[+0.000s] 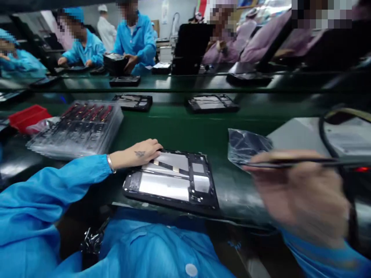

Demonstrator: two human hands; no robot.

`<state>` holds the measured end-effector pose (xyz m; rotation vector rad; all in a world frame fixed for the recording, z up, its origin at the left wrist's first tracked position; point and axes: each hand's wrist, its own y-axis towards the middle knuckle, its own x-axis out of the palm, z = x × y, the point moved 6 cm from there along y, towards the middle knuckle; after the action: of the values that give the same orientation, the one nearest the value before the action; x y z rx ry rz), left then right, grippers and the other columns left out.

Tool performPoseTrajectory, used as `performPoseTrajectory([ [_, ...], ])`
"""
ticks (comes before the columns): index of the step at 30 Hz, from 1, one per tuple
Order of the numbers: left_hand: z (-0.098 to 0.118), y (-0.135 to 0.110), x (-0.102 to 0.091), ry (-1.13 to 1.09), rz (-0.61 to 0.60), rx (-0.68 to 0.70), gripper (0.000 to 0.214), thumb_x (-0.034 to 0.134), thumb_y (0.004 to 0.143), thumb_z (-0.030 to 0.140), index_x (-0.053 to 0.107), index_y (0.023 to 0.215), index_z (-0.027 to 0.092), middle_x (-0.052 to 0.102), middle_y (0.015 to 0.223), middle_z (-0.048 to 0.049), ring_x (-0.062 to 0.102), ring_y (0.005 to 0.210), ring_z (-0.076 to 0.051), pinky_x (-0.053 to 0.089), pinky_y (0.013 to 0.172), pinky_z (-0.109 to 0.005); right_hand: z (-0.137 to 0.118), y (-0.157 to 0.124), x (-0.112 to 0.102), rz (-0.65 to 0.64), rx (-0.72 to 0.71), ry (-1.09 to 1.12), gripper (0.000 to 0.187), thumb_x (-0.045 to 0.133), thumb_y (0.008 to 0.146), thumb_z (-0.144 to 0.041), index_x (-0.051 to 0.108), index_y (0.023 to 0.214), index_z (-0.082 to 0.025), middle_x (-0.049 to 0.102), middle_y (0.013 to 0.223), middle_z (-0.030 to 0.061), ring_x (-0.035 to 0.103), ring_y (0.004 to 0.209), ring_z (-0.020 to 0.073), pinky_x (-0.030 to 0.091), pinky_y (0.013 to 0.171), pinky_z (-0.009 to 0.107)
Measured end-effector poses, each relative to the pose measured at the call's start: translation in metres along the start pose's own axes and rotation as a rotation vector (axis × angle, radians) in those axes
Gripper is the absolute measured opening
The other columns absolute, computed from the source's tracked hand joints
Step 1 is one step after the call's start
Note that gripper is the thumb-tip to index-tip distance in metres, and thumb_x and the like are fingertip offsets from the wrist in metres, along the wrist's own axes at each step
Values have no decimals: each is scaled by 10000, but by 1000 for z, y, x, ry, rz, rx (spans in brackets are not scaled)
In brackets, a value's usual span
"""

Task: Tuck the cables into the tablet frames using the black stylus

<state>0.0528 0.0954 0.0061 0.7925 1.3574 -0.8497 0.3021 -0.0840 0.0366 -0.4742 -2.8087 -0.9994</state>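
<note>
An opened tablet lies in front of me on the green conveyor belt, its silvery battery plates and dark frame exposed. My left hand grips its far left edge, with the fingers curled over the rim. To the right, my right hand is raised and smeared by motion, closed around slim dark tweezers whose tips point left. Just behind those tips is a clear plastic bag with something dark showing through it. Whether the tips hold anything cannot be made out.
A stack of clear trays with small circuit parts stands at left, beside a red bin. Further opened tablets lie along the belt. A grey box with a cable is at right. Co-workers work across the line.
</note>
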Motion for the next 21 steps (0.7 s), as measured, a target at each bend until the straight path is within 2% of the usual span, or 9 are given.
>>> performPoseTrajectory([
  [2, 8, -13, 10, -29, 93, 22, 321, 321, 1042, 261, 562, 1188, 109, 557, 1071, -105, 505, 941, -197, 407, 868, -330, 22, 24, 51, -167, 78, 31, 226, 771, 827, -447, 747, 905, -236, 668, 866, 19, 694, 741, 132, 624, 705, 241],
  [3, 14, -20, 12, -36, 125, 36, 289, 328, 1029, 214, 552, 1179, 109, 550, 1060, -102, 486, 918, -199, 400, 856, -338, 36, 31, 68, -216, 129, -19, 243, 749, 851, -435, 739, 904, -198, 672, 874, 32, 701, 746, 139, 620, 713, 238],
  [5, 26, -33, 15, -48, 153, 65, 272, 359, 979, 121, 534, 1188, 112, 536, 1069, -98, 454, 906, -205, 388, 843, -350, 60, 34, 90, -306, 161, -186, 253, 696, 901, -402, 722, 934, -153, 674, 884, 46, 703, 750, 135, 603, 702, 202],
  [7, 35, -44, 16, -65, 148, 69, 352, 376, 900, 27, 523, 1210, 107, 522, 1094, -98, 433, 922, -213, 378, 831, -358, 77, 30, 95, -369, 149, -356, 248, 651, 932, -370, 710, 941, -130, 671, 893, 53, 697, 755, 123, 583, 682, 168],
  [9, 40, -49, 15, -64, 155, 49, 385, 376, 842, -19, 540, 1168, 105, 515, 1074, -95, 415, 897, -215, 366, 793, -359, 83, 23, 94, -403, 114, -464, 227, 616, 952, -334, 706, 925, -127, 667, 888, 51, 685, 741, 106, 560, 644, 143],
  [12, 43, -46, 14, -52, 120, 8, 374, 389, 806, -35, 565, 1103, 108, 510, 1043, -90, 406, 869, -217, 350, 759, -361, 79, 18, 93, -428, 51, -536, 180, 587, 965, -275, 701, 919, -144, 661, 868, 32, 663, 716, 79, 521, 591, 118],
  [16, 43, -38, 14, -93, 11, -32, 365, 392, 790, -46, 579, 1063, 108, 515, 1028, -91, 412, 850, -217, 348, 737, -363, 72, 18, 98, -462, -23, -614, 128, 579, 967, -217, 692, 936, -163, 653, 859, 14, 639, 723, 67, 485, 573, 120],
  [21, 43, -36, 16, -88, 38, -30, 315, 404, 823, -28, 578, 1040, 120, 530, 1033, -91, 411, 820, -208, 350, 711, -360, 71, 16, 101, -497, -64, -672, 100, 579, 969, -185, 678, 959, -179, 646, 872, -5, 622, 755, 53, 480, 623, 112],
])
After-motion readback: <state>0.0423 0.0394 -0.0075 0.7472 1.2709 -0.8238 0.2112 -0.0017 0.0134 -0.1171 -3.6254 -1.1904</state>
